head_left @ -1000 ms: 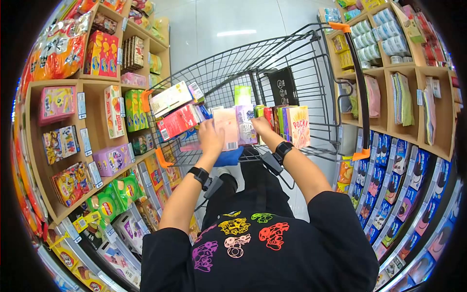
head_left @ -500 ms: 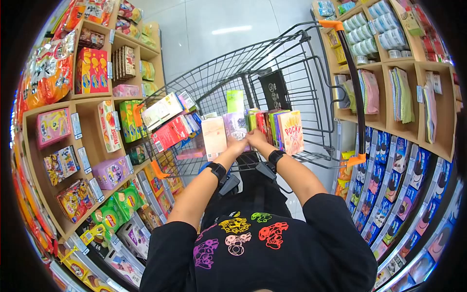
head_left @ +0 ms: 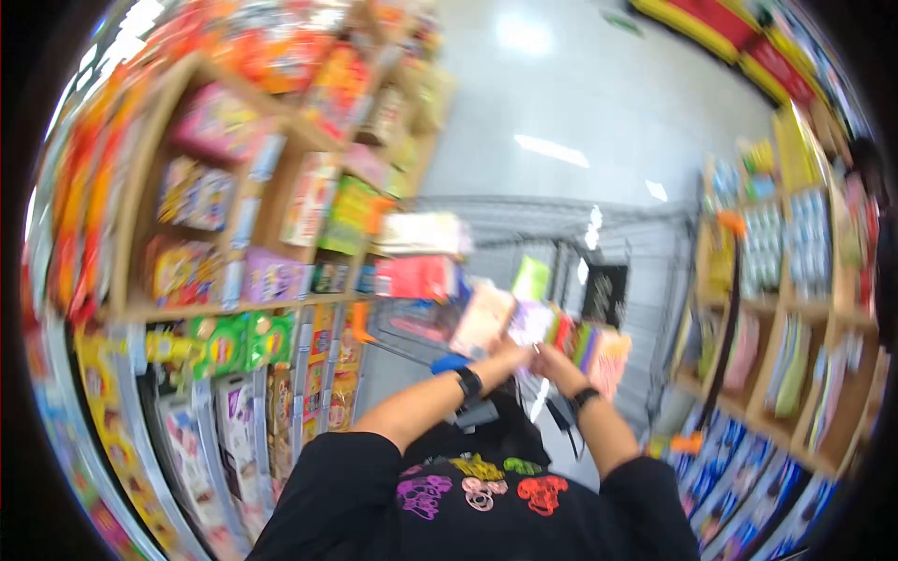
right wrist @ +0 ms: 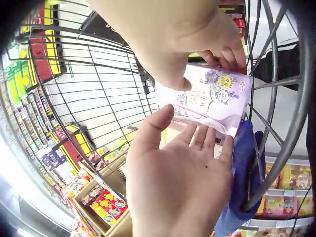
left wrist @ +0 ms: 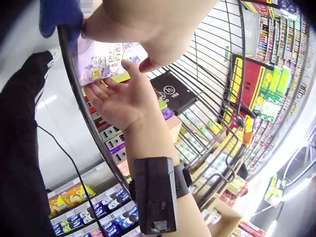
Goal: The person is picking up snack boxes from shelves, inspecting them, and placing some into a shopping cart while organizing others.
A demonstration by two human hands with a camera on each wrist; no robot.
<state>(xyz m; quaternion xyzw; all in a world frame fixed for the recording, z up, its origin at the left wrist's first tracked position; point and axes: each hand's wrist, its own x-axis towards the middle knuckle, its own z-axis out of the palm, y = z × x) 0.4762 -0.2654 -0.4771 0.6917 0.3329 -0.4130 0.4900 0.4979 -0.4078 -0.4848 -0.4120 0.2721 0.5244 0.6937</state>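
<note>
A pale purple box (right wrist: 210,98) printed with flowers stands in the wire shopping cart (head_left: 412,348), between a pink box (head_left: 482,318) and a row of colourful thin boxes (head_left: 585,344). Both hands meet at it. My left hand (right wrist: 180,173) reaches along one side, its fingers straight and fingertips at the box's edge, thumb raised. At the opposite side, my right hand (left wrist: 126,101) lies with loosely extended fingers against the edge, palm turned up in the left wrist view. The head view is blurred.
Red and white packs (head_left: 416,278) lie at the cart's left end. Blue cloth (right wrist: 242,173) hangs by the cart rim. A black panel (left wrist: 173,91) is on the cart's far side. Snack shelves (head_left: 210,316) stand left, and more shelves (head_left: 748,402) right.
My left hand has moved right from the pink box to the purple box, meeting my right hand there. The head view has swung, so the cart now appears lower and further right.
</note>
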